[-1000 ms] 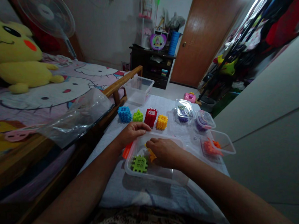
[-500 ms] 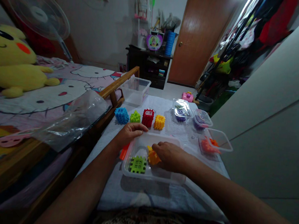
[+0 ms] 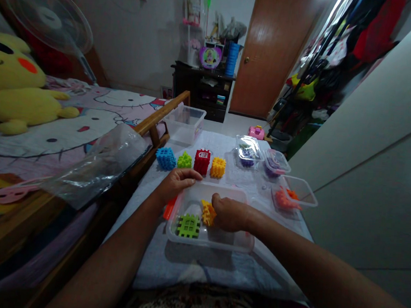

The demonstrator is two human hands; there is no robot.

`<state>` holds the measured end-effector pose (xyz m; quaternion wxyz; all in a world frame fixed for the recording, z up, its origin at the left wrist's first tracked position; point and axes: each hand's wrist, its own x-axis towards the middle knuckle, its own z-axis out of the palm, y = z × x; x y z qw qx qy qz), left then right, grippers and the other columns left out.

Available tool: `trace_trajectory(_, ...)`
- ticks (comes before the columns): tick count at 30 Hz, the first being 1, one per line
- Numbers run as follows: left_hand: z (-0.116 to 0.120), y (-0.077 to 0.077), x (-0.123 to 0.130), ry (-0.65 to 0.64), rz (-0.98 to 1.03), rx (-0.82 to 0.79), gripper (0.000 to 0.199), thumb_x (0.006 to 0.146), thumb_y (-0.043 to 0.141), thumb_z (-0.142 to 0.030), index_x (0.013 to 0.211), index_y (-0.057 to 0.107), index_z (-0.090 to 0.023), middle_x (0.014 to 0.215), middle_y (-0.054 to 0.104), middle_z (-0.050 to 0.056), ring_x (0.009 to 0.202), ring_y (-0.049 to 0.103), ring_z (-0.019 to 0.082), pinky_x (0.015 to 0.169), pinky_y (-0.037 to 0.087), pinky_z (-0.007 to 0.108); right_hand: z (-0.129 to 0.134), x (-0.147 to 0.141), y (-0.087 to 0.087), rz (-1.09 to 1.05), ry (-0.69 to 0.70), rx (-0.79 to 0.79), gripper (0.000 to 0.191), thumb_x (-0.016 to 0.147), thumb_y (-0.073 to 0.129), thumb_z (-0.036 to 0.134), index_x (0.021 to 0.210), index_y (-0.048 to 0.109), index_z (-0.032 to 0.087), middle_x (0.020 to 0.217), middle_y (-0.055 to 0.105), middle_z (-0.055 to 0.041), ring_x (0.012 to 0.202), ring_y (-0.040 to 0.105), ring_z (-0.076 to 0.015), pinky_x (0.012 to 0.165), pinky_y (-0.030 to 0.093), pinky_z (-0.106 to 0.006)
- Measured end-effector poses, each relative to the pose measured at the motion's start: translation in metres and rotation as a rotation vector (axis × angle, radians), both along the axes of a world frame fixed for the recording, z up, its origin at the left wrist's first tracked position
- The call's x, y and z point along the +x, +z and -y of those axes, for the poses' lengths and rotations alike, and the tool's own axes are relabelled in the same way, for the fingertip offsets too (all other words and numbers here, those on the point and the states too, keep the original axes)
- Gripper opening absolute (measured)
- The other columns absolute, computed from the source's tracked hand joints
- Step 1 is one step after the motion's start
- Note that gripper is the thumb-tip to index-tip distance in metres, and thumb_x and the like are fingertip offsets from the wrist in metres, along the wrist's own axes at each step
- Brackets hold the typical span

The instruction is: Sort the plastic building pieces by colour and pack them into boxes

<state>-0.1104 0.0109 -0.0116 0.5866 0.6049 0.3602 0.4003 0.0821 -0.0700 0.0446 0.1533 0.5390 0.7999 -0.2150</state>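
Note:
A clear plastic container (image 3: 213, 243) stands in front of me on the cloth-covered table. My left hand (image 3: 179, 180) grips its far left corner, the thumb and fingers at the rim. Inside, my right hand (image 3: 231, 213) is closed at the yellow interlocking blocks (image 3: 207, 213), its fingertips partly hidden. To their left in the container lies a flat green block (image 3: 188, 225) with a window pattern. An orange piece (image 3: 169, 208) shows beside the container, under my left wrist.
Behind the container stand blue (image 3: 166, 158), lime (image 3: 184, 160), red (image 3: 202, 163) and yellow (image 3: 218, 167) block stacks. At right are lidded boxes (image 3: 249, 152) and a box of orange pieces (image 3: 287, 197). A large clear bin (image 3: 184, 124) stands by the wooden bed rail (image 3: 151, 126).
My right hand has shifted slightly left and turned a little at the yellow blocks. My left hand stays on the container's corner. The whole view has moved slightly.

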Motion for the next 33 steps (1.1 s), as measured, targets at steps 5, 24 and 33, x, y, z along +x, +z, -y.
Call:
trace_trajectory(5,0.0,-0.001,0.001,-0.005,0.028,-0.018,0.021,0.062,0.072,-0.028,0.08,0.076,-0.016,0.078,0.073,0.003,0.071,0.059,0.016,0.068,0.044,0.026,0.0,-0.003,0.01,-0.021,-0.064,-0.097,0.041,0.086,0.056,0.023,0.123,0.049,0.007,0.113,0.069,-0.0252,0.103,0.069,-0.0315,0.073,0.049,-0.034)
trace_trajectory(24,-0.001,-0.001,0.001,0.009,0.019,-0.008,0.021,0.062,0.072,-0.026,0.079,0.076,-0.016,0.08,0.073,0.003,0.072,0.06,0.016,0.069,0.044,0.026,-0.002,-0.004,0.0,-0.079,-0.126,-0.052,0.036,0.086,0.056,0.026,0.119,0.062,0.012,0.118,0.068,-0.02,0.105,0.066,-0.0297,0.075,0.046,-0.032)
trace_trajectory(33,0.0,0.0,0.001,0.002,0.013,-0.011,0.021,0.062,0.071,-0.027,0.079,0.076,-0.016,0.079,0.073,0.003,0.072,0.059,0.016,0.069,0.043,0.026,-0.002,-0.006,-0.002,-0.088,-0.086,-0.038,0.037,0.087,0.054,0.022,0.122,0.053,0.008,0.113,0.069,-0.0223,0.1,0.069,-0.0308,0.069,0.046,-0.032)
